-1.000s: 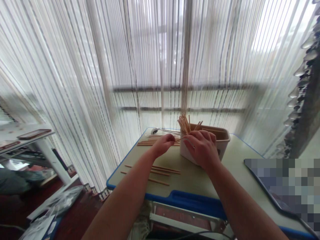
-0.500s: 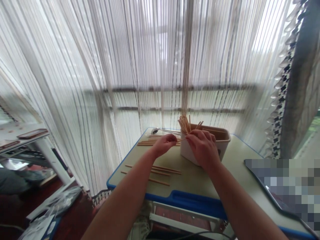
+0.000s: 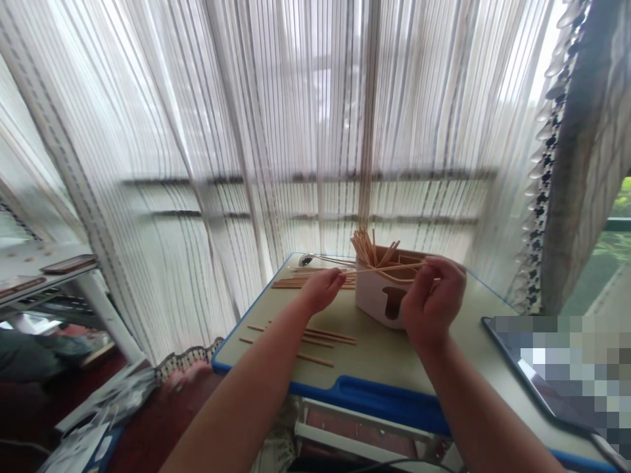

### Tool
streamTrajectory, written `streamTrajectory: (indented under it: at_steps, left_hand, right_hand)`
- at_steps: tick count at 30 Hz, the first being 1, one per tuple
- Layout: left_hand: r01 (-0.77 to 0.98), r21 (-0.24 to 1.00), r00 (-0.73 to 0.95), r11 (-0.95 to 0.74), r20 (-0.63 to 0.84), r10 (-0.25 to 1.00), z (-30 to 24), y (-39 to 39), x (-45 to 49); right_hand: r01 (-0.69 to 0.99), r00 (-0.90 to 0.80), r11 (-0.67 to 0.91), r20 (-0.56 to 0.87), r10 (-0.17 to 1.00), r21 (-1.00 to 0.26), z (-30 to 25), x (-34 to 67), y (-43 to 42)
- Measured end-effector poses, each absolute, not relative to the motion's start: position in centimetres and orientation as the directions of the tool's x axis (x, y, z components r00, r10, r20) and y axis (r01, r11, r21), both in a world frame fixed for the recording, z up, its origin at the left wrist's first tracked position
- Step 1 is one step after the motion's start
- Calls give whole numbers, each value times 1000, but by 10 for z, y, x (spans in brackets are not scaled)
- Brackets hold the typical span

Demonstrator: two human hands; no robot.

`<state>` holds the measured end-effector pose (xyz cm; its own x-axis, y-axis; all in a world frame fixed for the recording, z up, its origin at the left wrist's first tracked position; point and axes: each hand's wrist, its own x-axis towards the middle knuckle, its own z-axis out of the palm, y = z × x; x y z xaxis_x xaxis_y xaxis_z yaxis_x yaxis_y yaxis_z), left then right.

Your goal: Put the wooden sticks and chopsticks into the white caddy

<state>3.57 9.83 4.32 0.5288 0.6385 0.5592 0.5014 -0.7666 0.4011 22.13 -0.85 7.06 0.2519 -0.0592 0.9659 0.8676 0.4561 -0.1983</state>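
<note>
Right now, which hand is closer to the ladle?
The left hand: it is just this side of the ladle. The right hand is farther off to the right, by the box.

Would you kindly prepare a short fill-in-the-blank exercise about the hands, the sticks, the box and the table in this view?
1. A slim tan wooden stick reaches from the person's left hand to the ____ hand.
2. The cluster of thin tan wooden sticks stands ____ the white, brown-lined box.
3. In the picture, the round head of the shiny metal utensil lies to the ____ of the box.
4. The pale table has a ____ edge.

Missing words: right; inside; left; blue.
</note>
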Motion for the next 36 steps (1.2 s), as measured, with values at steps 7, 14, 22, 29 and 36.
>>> streamTrajectory:
  at_steps: [7, 14, 22, 29, 36]
  left_hand:
    - [510, 349, 622, -787, 482, 617, 43, 89, 39]
    - [537, 277, 656, -797, 457, 601, 41, 91, 41]
    - [526, 256, 673, -811, 458, 581, 41, 89, 44]
    - [536, 248, 672, -807, 453, 586, 44, 83, 45]
    - [577, 308, 650, -756, 386, 654, 35, 87, 44]
  right_hand:
    - [804, 226, 560, 974, 25, -201, 70, 213, -12]
    - [816, 191, 516, 964, 183, -259, 72, 210, -7]
    - [928, 144, 313, 968, 203, -203, 72, 214, -4]
    - [916, -23, 384, 941, 338, -116, 70, 210, -5]
    - [856, 177, 470, 976, 126, -215, 68, 214, -13]
